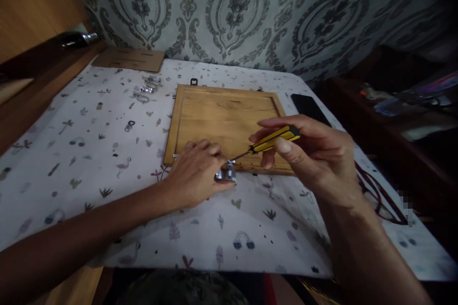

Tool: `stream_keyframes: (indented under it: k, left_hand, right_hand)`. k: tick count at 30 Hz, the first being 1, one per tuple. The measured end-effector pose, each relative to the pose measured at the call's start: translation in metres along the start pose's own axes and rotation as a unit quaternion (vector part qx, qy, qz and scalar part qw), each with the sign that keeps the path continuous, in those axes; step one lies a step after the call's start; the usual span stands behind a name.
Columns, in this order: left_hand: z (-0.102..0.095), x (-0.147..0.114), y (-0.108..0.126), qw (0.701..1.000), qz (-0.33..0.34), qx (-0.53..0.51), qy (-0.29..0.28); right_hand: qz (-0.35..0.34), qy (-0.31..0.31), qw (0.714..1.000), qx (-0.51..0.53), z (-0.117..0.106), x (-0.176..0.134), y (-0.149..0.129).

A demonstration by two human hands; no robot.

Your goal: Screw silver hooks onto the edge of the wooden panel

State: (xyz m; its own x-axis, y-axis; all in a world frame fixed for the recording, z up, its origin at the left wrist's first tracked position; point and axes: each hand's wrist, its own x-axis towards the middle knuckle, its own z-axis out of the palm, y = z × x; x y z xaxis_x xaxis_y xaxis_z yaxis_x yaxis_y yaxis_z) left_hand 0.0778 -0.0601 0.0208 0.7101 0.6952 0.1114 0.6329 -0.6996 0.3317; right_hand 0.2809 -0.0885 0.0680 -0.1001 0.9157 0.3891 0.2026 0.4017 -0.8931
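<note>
My right hand grips a screwdriver by its yellow-and-black handle, between thumb and fingers. The thin shaft slants down to the left, and its tip meets a small shiny metal fitting at the near edge of a wooden panel. My left hand lies over that edge, with thumb and fingers closed around the fitting and pressing it there. Part of the fitting is hidden by the fingers. The panel lies flat, with a raised frame around its recessed middle. Whether a screw sits under the tip, I cannot tell.
Several loose metal fittings lie at the back left, near a brown cardboard piece. A small dark ring-shaped piece is left of the panel. On the right are a black phone-like slab and eyeglasses. A patterned tablecloth covers the table.
</note>
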Motion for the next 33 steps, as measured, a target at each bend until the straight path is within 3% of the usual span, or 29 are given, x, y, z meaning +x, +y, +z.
stream_keyframes:
  k: [5,12,19,26,33]
  left_hand:
    - [-0.001,0.0,0.0,1.0,-0.002,0.001,-0.005]
    - [-0.001,-0.001,0.0,1.0,0.002,0.005,0.0]
    - [-0.001,0.0,0.001,1.0,-0.005,0.0,-0.011]
    - [-0.003,0.0,0.001,1.0,-0.004,0.003,-0.015]
    - [-0.002,0.0,0.0,1.0,-0.005,-0.005,-0.016]
  right_hand:
    - [-0.018,0.041,0.999,-0.014,0.005,0.001,-0.003]
    - [-0.002,0.01,1.0,0.017,-0.001,-0.002,0.003]
    - [-0.035,0.048,0.998,-0.021,0.003,0.0,0.001]
    - [-0.009,0.025,1.0,0.003,0.003,-0.002,-0.002]
    - [-0.064,0.139,0.987,-0.05,0.004,-0.009,-0.007]
